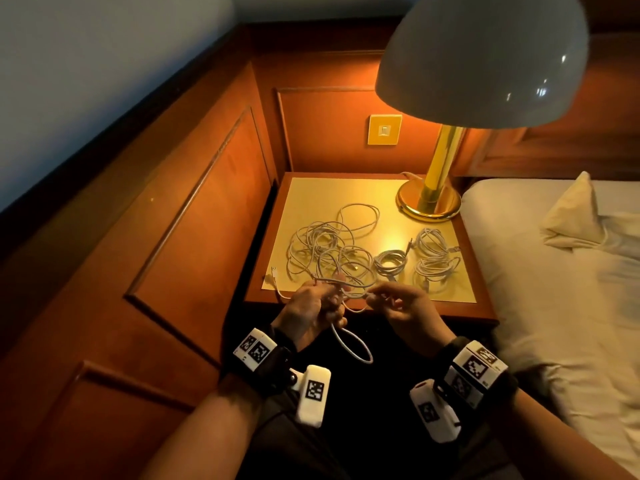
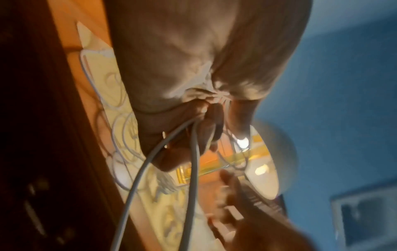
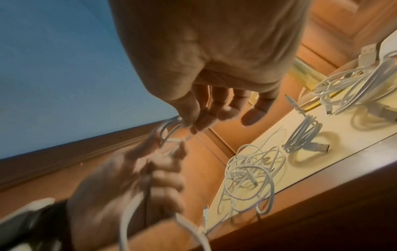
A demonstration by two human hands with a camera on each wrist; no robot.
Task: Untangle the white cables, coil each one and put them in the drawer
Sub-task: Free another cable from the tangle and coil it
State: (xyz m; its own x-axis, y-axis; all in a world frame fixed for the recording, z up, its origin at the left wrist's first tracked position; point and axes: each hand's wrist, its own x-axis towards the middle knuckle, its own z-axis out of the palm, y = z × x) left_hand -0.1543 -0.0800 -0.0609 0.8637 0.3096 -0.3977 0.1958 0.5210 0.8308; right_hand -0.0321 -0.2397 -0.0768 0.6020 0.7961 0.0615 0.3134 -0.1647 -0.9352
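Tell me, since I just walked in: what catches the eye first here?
Both hands, left hand and right hand, hold one white cable at the nightstand's front edge, a loop hanging below. Behind them sprawls a tangled pile of cables, with three coiled bundles to its right, under a glowing brass lamp.

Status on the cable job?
Left hand grips cable loop; right hand pinches its strand. Tangle remains on nightstand; three coils done. Nothing blocking.
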